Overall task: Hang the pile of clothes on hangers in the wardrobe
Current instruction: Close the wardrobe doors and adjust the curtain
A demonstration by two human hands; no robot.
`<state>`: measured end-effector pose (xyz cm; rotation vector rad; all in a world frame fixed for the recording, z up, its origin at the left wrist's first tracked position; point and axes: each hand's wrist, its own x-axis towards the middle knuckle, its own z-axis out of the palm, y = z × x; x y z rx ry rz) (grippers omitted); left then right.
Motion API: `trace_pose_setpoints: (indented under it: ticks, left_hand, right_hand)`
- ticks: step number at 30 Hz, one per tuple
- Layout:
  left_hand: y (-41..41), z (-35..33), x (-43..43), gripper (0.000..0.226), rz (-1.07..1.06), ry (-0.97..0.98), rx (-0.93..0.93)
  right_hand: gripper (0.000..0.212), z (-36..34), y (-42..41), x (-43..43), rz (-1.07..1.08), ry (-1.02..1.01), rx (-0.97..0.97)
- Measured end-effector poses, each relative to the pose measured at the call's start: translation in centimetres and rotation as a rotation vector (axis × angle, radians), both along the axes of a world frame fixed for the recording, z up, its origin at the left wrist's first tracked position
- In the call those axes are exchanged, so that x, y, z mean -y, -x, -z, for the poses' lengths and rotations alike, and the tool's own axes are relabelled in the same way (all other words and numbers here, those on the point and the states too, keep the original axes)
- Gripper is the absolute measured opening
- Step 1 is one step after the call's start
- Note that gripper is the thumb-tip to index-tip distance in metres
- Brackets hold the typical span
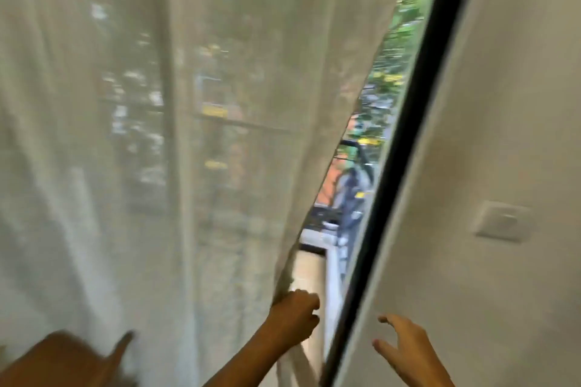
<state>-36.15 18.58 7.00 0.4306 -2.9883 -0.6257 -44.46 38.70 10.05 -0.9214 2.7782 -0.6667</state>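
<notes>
The clothes pile is out of my view; my left hand (pixel 294 308) grips the edge of the sheer curtain (pixel 188 135), and my right hand (pixel 405 345) is released, fingers spread, before the white wall (pixel 503 104) beside the black window frame (pixel 408 135)

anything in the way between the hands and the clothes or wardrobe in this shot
Cannot tell: neither clothes nor wardrobe is in view. The left hand grips the edge of a sheer curtain at a window; the right hand hangs open by the wall.
</notes>
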Motion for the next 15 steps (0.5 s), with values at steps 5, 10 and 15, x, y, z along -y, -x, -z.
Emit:
trace_pose_setpoints:
  ticks: [5, 10, 15]
  left_hand:
    - [-7.8, -1.2, 9.4, 0.030, -0.286, -0.089, -0.161]
    - [-15.4, -1.6, 14.3, 0.021, -0.298, -0.262, -0.198]
    - [-23.9, -0.2, 14.9, 0.020, -0.503, -0.210, -0.102]
  right_hand:
    - [0.038, 2.0, -4.2, 14.6, -0.281, 0.211, -0.156]
    - [0.030, 1.4, -14.3, 23.3, -0.507, 0.268, -0.393]
    - [0.033, 2.6, -21.4, 26.9, -0.964, 0.471, -0.344]
